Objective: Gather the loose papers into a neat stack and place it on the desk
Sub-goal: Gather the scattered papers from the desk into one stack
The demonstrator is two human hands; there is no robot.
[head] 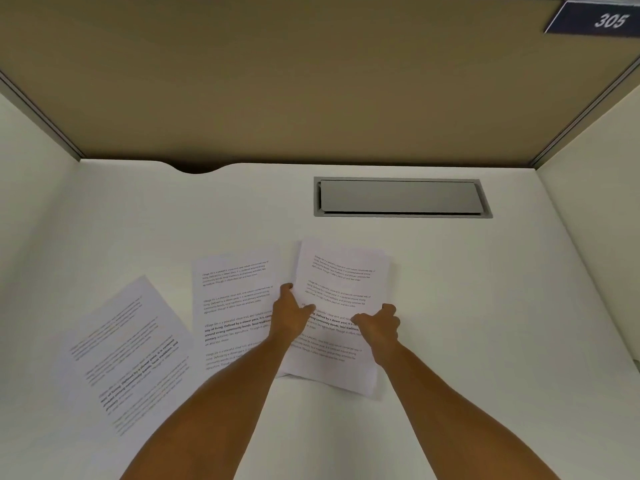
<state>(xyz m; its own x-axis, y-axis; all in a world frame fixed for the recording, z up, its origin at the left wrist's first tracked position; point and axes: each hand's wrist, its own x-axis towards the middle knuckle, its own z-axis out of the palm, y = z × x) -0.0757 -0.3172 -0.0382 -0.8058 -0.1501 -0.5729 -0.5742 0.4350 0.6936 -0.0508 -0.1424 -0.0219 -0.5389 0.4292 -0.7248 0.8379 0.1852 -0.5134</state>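
Both bare forearms reaching forward from the near edge, converging on one bundle of papers (341,306). Left hand (290,315) knuckles up, thumb laid across the printed face at the bundle's left edge, fingers curled under or behind that edge and hidden; gripping the bundle there. Right hand (379,325) loosely fisted at the bundle's right edge, thumb raised at the sheet margin, fingers folded down onto or around the paper; closed on the same bundle, though finger contact beneath cannot be made out. Bundle between the two hands, several sheets deep judging by offset edges at far right corner and near left corner; tilted slightly anticlockwise, near end over the white desk (450,306), whether lifted or resting flat cannot be told. Just left of the left-hand grip, a single printed sheet (232,306) lying flat, its right margin tucked under the bundle and crossed by the left forearm. Farther left of that, well apart from either hand, another printed sheet (128,355) lying skewed, blurred, touching or slightly overlapping the middle sheet's near left corner. Beyond the grip, away from the body and a little right, a grey recessed cable tray (401,197) set into the desk, lid shut, contents not visible. Beyond and left, a curved cutout (197,169) at the desk's back edge. Tan partition (311,81) behind; plate reading 305 (602,19) at upper right.
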